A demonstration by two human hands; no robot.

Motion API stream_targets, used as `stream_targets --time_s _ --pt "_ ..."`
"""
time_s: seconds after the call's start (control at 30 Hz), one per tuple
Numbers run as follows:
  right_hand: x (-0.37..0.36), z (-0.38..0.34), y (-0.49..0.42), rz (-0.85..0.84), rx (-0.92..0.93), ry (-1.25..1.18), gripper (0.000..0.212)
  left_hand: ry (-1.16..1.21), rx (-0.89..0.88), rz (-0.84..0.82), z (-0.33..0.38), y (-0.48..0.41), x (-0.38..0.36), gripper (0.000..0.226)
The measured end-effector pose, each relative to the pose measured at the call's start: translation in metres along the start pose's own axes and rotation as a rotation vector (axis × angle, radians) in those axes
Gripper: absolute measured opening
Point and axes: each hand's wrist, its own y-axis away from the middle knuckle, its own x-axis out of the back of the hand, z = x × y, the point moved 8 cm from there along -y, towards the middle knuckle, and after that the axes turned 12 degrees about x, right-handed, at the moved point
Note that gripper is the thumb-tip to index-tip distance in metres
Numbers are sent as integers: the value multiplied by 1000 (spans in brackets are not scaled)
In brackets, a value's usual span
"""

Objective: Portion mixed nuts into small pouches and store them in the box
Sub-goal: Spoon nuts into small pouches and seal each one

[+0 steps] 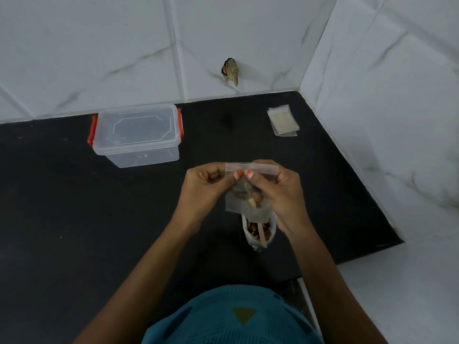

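A small clear pouch [244, 203] with a few mixed nuts inside hangs between my hands above the black counter. My left hand [205, 188] pinches the pouch's top strip at its left end, thumb against fingers. My right hand [278, 192] pinches the same strip toward the right, thumb beside the left thumb. Below the pouch stands an open bag of mixed nuts [259, 232] with a pale spoon handle sticking out. A clear plastic box [136, 136] with red side clips and its lid on sits at the back left. A stack of empty pouches [283, 120] lies at the back right.
The black counter [74, 207] ends at white marble-tiled walls behind and to the right. A crumpled scrap [231, 70] hangs on the back wall. The counter's front edge is near my teal shirt [233, 319].
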Motion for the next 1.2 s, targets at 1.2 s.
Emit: stream_targets --time_s 1.2 --pt "8 19 -13 -52 -121 -59 23 -17 48 76 -10 -20 10 12"
